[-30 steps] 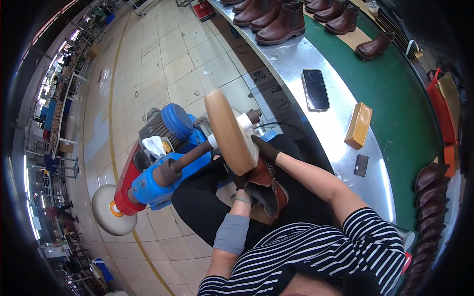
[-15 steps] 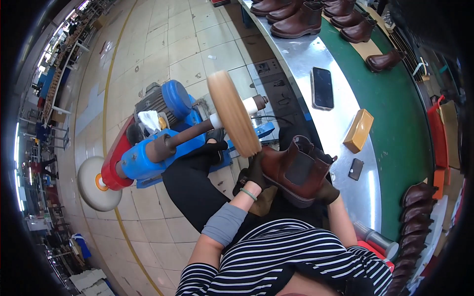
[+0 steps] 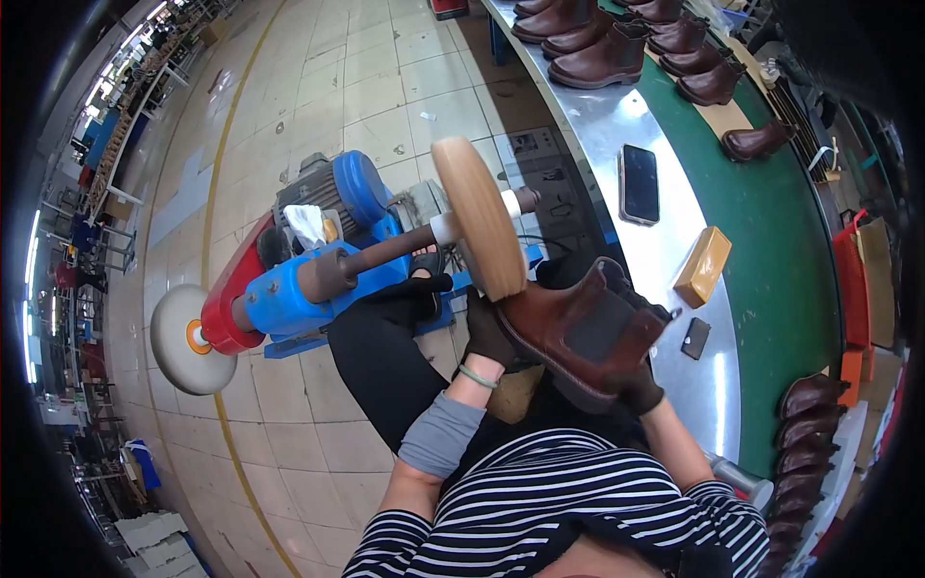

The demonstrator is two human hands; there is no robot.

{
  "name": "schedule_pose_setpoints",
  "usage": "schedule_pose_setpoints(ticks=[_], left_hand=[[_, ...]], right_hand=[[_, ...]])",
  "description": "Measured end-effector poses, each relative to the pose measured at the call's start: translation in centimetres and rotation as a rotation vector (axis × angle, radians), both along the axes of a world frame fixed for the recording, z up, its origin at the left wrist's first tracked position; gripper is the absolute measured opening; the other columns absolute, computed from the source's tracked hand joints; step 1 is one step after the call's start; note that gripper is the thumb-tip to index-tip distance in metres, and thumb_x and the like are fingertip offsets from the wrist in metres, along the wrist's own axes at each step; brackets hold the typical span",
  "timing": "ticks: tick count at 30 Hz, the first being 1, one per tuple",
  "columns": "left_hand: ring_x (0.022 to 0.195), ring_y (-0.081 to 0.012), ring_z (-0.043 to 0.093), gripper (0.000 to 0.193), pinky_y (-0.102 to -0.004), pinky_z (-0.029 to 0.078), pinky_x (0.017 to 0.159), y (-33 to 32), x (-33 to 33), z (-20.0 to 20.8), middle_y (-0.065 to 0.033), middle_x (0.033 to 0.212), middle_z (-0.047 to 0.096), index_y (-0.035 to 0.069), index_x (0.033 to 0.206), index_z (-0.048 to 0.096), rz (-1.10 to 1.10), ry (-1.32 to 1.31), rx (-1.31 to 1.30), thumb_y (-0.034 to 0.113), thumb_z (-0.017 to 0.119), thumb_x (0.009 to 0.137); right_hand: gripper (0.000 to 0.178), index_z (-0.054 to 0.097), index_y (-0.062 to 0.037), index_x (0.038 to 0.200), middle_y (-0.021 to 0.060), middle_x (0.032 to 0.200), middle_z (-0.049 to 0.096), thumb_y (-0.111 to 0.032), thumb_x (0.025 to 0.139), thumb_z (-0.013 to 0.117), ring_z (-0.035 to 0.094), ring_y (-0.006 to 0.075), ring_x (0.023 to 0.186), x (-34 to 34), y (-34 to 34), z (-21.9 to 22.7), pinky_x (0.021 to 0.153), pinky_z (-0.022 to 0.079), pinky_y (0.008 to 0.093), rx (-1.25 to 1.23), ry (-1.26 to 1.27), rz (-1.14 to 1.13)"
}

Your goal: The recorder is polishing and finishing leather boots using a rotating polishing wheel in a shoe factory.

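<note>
A brown leather Chelsea boot with a dark elastic side panel lies across my lap, its toe against or right beside the lower edge of a tan buffing wheel. The wheel's face is streaked, as if spinning. My left hand, in a dark glove, is closed at the toe end, its fingers partly hidden by the boot. At the heel end, my gloved right hand grips the boot from below and behind. The wheel sits on the shaft of a blue and red machine.
To the right, a metal-edged bench holds a phone, a yellow-brown block and a small dark piece. Several brown boots stand beyond, more at lower right. A pale second wheel is on the machine's left end.
The boot has tilted, with its heel end lower and its opening further right. My right hand has come slightly left. The whole view has shifted a little.
</note>
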State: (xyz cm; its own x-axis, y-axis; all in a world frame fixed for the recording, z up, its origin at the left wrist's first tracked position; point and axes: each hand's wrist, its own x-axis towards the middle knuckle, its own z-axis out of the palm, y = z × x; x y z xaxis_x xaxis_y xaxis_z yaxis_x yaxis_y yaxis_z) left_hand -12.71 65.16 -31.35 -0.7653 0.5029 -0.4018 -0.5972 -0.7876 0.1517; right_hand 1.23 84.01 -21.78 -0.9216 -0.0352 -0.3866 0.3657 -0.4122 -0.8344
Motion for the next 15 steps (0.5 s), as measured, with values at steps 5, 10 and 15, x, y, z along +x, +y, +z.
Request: schedule_pose_setpoints(ticks=[5,10,15], left_hand=[[0.109,-0.0244,0.055,0.049,-0.0375,0.046,0.095,-0.4,1.0,-3.8,-0.0123,0.116,0.058,0.004,0.121,0.051,-0.135,0.021,-0.130,0.043,0.033,0.097],[0.110,-0.0239,0.056,0.046,-0.0368,0.046,0.095,-5.8,3.6,-7.8,-0.0133,0.117,0.058,0.004,0.122,0.051,-0.128,0.049,-0.391,0.039,0.035,0.096],[0.111,-0.0234,0.056,0.044,-0.0362,0.046,0.096,-5.0,1.7,-8.7,-0.0143,0.118,0.058,0.003,0.123,0.051,-0.021,0.037,-0.356,0.035,0.038,0.096]], right_hand=[[0.083,0.042,-0.0021,0.130,0.0182,0.121,0.054,-0.026,0.059,0.080,0.054,0.0313,0.113,-2.5,-1.2,10.0,0.093,0.046,0.0396,0.859,0.443,0.459],[0.090,0.041,-0.0055,0.131,0.0218,0.104,0.058,-0.037,0.056,0.079,0.061,0.0370,0.089,-10.4,-7.7,9.6,0.074,0.051,0.0454,1.395,0.502,1.091],[0.092,0.042,-0.0090,0.132,0.0220,0.107,0.057,-0.032,0.052,0.081,0.061,0.0363,0.092,-10.8,-6.6,7.1,0.074,0.051,0.0451,1.494,0.535,1.169]])
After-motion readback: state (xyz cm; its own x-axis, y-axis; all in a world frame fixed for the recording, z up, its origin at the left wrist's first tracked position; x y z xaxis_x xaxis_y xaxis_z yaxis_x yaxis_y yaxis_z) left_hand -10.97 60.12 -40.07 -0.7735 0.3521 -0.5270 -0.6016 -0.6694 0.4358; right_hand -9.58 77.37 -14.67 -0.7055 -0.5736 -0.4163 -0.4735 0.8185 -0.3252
